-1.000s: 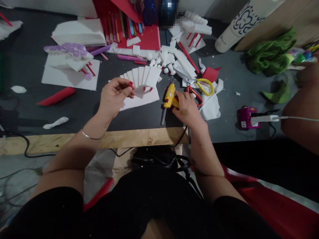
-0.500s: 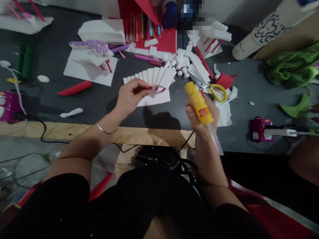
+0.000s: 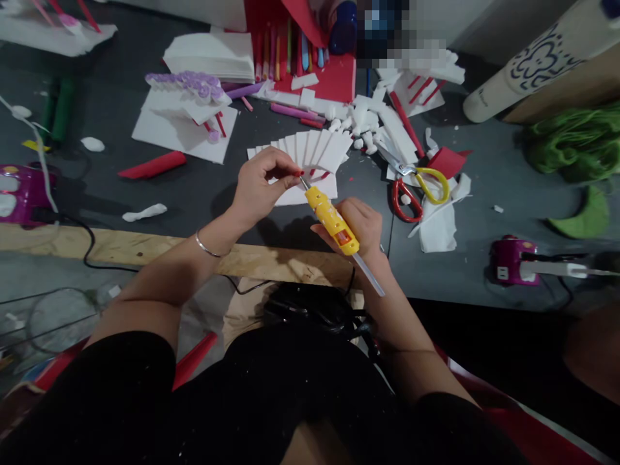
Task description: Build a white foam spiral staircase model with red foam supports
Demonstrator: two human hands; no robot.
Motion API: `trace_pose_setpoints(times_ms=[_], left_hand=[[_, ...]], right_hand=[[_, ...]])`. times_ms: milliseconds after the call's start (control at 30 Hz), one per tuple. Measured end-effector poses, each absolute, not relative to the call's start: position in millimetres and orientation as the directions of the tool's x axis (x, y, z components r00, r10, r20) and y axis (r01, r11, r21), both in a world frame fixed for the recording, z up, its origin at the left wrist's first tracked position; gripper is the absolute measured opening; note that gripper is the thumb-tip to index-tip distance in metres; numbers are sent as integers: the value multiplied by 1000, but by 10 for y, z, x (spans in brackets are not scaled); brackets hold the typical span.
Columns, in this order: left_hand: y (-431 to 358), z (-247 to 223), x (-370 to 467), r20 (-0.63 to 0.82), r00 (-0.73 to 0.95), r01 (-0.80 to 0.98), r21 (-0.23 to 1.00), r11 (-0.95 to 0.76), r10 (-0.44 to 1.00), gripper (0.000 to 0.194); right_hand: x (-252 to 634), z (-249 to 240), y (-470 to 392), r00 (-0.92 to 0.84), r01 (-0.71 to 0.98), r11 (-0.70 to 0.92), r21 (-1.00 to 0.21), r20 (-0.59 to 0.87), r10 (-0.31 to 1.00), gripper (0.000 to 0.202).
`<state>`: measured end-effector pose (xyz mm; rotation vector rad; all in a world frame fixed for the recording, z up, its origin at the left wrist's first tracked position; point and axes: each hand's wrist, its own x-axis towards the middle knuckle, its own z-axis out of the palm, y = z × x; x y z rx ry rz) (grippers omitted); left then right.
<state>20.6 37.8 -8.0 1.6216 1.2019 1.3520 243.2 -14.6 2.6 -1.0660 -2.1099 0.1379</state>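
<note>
My right hand [image 3: 361, 223] grips a yellow hot glue gun [image 3: 332, 219], with a clear glue stick [image 3: 368, 274] jutting from its rear end. The gun's metal nozzle points up and left, at the fingertips of my left hand [image 3: 264, 181]. Those fingers are pinched on a small red piece [image 3: 299, 173], and the nozzle is at or touching it. Just behind the left hand stands a white fan-folded paper model [image 3: 307, 150] with red legs, on a white base [image 3: 322, 187].
Scissors [image 3: 411, 171] with red and yellow handles lie on the right by white scraps [image 3: 438, 223]. A similar white model [image 3: 186, 103] with purple trim stands left, near a red roll [image 3: 152, 165]. Markers [image 3: 290, 55], a white bottle [image 3: 527, 61] and green yarn [image 3: 574, 132] are at the back. Another person's arm is at right.
My right hand has brought the glue gun left, from beside the scissors to my left fingertips. The left hand keeps its pinch on the red piece. The view has shifted slightly.
</note>
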Motion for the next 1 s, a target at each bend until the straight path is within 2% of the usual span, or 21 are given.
trace_pose_setpoints(times_ms=[233, 600, 833, 1000], left_hand=[[365, -66, 211, 329, 22, 221, 919, -326, 944, 30], [355, -65, 195, 357, 29, 233, 906, -354, 934, 35], [355, -58, 195, 346, 7, 214, 916, -339, 938, 30], [358, -33, 203, 327, 14, 214, 922, -322, 945, 33]], right_hand=[[2410, 1, -138, -348, 683, 597, -422, 530, 773, 51], [2428, -14, -130, -324, 642, 653, -402, 630, 706, 50], [2449, -6, -133, -317, 614, 677, -405, 660, 681, 43], [2451, -27, -124, -314, 643, 656, -395, 645, 696, 48]])
